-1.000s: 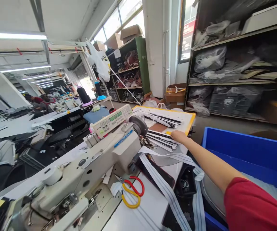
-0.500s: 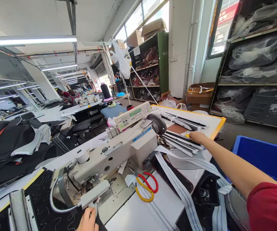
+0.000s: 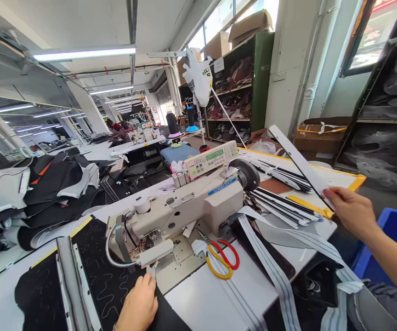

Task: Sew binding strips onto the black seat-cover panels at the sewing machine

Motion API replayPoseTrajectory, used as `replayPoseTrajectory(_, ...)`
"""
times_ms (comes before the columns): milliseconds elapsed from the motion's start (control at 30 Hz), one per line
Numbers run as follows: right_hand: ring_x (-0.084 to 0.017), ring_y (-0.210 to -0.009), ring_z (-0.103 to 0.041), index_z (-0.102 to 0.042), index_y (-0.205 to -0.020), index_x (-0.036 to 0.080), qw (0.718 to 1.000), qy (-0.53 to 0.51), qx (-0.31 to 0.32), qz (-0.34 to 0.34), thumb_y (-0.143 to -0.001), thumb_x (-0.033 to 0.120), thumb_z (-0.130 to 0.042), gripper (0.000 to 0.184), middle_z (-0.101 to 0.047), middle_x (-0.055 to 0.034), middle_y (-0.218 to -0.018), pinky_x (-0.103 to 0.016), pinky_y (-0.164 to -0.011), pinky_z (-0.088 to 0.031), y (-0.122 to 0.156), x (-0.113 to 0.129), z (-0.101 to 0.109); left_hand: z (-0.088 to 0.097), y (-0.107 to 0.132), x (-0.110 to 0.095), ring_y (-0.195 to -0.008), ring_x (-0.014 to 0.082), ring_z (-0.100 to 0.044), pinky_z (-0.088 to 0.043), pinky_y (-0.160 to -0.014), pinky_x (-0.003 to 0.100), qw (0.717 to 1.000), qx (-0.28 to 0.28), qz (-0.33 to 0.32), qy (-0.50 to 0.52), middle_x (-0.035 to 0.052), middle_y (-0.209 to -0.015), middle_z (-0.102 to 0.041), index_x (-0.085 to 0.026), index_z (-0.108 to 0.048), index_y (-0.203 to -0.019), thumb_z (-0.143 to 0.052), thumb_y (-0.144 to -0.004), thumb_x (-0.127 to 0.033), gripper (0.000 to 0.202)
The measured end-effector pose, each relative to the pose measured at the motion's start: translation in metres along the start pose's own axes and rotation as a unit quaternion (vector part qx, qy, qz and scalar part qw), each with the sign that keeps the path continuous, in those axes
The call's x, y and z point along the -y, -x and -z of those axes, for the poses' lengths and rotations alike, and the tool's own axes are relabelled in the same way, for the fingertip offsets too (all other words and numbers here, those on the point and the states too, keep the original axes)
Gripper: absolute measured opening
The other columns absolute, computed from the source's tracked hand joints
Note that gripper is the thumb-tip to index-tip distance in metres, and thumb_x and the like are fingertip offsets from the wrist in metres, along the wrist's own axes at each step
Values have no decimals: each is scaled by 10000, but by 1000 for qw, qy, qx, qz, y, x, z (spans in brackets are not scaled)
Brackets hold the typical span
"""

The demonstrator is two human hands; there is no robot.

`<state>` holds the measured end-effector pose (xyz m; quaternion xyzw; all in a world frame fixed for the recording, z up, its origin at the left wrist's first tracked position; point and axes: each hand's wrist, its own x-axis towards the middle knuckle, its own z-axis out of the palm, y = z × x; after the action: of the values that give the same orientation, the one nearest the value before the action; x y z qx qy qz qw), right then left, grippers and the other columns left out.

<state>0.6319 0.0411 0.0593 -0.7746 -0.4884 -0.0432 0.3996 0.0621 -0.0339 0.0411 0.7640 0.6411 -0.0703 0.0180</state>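
My right hand (image 3: 352, 209) pinches one end of a narrow white strip with a black edge (image 3: 297, 158), which slants up and to the left above the table. My left hand (image 3: 138, 301) is closed, fingers bent together, on the black fabric piece (image 3: 112, 276) in front of the sewing machine (image 3: 191, 207); its fingertips are partly hidden. A short pale strip end shows just beyond those fingers, close to the needle area. Several similar black and white strips (image 3: 281, 207) lie in a pile behind the machine, left of my right hand.
Scissors with red and yellow handles (image 3: 222, 262) lie on the machine bed. Striped white elastic tape (image 3: 270, 266) hangs over the table's front edge. A blue bin (image 3: 391, 230) stands at the right. Stacked black and grey fabric pieces (image 3: 47, 184) cover the left table.
My right hand has come away from the strip pile, lifting one strip up and to the right. My left hand remains by the needle area. The view has turned left.
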Motion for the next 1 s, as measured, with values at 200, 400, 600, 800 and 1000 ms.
replayPoseTrajectory(200,-154,-623,-487,-572,-666,192,853,-289,406,153,-744,647,-472,473,-536,-67,-665,-271,-579,-380,88,115,6,31,24,-51,-784,154,-547,-469,-683,285,854,21,-99,511,103,-1116,-540,-220,-472,-1176,-564,-709,-450,529)
replayPoseTrajectory(400,-154,-649,-517,-563,-739,192,681,-206,625,320,-872,487,-367,378,-558,-33,-690,-248,-617,-404,170,187,-34,21,42,-75,-562,111,-553,-409,-499,203,582,-37,99,806,29,-598,-587,-113,-563,-899,-595,-703,-473,412)
replayPoseTrajectory(600,-177,-759,-567,-521,-1023,176,726,-192,522,405,-896,309,-315,276,-589,-92,-886,-284,-674,-450,197,209,-85,11,52,-73,-423,78,-536,-348,-381,150,463,15,225,857,42,-570,-602,-66,-572,-715,-775,-507,-364,417)
replayPoseTrajectory(800,-186,-890,-494,-516,-1052,163,575,-198,333,720,-928,212,-304,251,-536,-100,-1081,-331,-760,-392,234,251,-96,-6,54,-89,-355,85,-502,-284,-327,143,476,193,157,844,30,-460,-554,-59,-551,-757,-778,-444,-447,548)
replayPoseTrajectory(1000,-138,-775,-461,-560,-874,157,605,-227,293,704,-924,191,-357,212,-583,-37,-923,-295,-660,-334,221,260,-115,-18,44,-59,-630,173,-560,-431,-541,285,827,94,-33,553,97,-733,-613,-146,-549,-848,-342,-663,-745,661)
